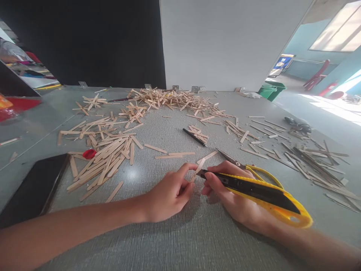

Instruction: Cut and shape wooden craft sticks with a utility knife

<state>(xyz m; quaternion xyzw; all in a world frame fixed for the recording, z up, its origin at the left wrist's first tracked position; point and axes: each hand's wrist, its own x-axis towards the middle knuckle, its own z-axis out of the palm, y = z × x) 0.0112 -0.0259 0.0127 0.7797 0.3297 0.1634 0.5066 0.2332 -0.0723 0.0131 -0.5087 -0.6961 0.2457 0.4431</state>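
My left hand (172, 194) pinches a small wooden craft stick (198, 168), tilted up between thumb and fingers. Wrapped in my right hand (231, 192) is a yellow and black utility knife (259, 194), its tip against the stick. Exactly where the blade meets the wood is too small to make out. Just beyond my right hand lie scissors (237, 162) with yellow handles, partly hidden by the hand and knife. A black pen (194, 137) rests past the hands, beside a little pile of short stick pieces (199, 131).
Loose craft sticks (104, 162) are heaped at the left, near a red cap (89, 153) and a black phone (34, 184). A larger stick pile (169, 98) lies before the upright black and white panels. Dark strips (316, 165) and scraps are scattered at the right.
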